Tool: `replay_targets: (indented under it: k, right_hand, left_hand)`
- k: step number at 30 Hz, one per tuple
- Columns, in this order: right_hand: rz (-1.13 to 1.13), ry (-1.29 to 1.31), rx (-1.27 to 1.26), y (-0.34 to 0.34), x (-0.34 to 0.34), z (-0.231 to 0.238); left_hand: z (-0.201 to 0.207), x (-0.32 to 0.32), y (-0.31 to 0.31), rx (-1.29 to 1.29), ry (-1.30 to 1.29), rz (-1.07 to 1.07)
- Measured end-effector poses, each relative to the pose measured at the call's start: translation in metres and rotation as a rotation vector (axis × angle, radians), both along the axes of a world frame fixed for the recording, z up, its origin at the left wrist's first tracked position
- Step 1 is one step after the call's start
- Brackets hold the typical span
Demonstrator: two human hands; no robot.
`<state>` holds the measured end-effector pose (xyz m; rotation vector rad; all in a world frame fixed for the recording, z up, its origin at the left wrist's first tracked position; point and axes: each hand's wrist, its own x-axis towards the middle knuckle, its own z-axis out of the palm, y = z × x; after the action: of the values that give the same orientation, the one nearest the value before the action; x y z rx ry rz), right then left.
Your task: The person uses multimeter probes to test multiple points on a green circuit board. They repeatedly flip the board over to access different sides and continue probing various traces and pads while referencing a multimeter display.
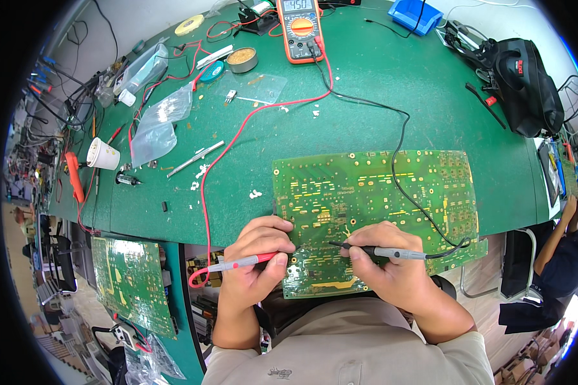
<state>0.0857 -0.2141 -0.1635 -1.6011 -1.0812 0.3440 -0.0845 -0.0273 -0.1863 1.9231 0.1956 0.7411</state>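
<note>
A large green circuit board (379, 192) lies on the green table in front of me, its near edge by my body. My left hand (258, 260) is closed round a red-and-grey multimeter probe (237, 262), its tip pointing right over the board's left part. My right hand (388, 260) grips a black-and-grey multimeter probe (392, 253), whose tip points left at the board's lower middle. Whether either tip touches the board I cannot tell. A red lead and a black lead run from the probes to an orange multimeter (302, 29) with a lit display at the far edge.
Leftward lie a plastic bag (164, 122), a paper cup (103, 154), metal tweezers (196, 159) and a round tin (242, 59). A second circuit board (131, 279) rests at lower left. A black bag (523, 80) and a blue bin (415, 16) stand far right. Another person (562, 256) sits at right.
</note>
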Motion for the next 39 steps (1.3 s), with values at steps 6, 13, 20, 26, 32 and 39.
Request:
replay_targets:
  k: [6, 13, 20, 26, 32, 39]
  right_hand:
    - [0.012, -0.005, 0.001, 0.001, 0.001, 0.002]
    - [0.032, 0.004, -0.034, -0.002, 0.001, -0.001]
    - [0.069, 0.046, -0.057, -0.007, 0.002, -0.005]
    - [-0.020, 0.133, -0.037, -0.005, -0.004, -0.004]
    - [-0.015, 0.134, -0.033, -0.003, -0.003, -0.004]
    - [0.060, 0.070, -0.041, -0.006, 0.001, -0.003]
  left_hand:
    - [0.005, 0.001, -0.001, 0.006, 0.020, 0.011]
    - [0.002, 0.000, -0.001, 0.002, -0.003, 0.039]
    - [-0.012, -0.004, 0.000, -0.375, -0.143, 0.031]
    - [-0.012, -0.007, 0.007, -0.274, -0.073, -0.018]
    - [-0.010, -0.005, 0.004, -0.271, -0.080, 0.002]
    - [-0.011, -0.004, 0.004, -0.247, -0.083, 0.012]
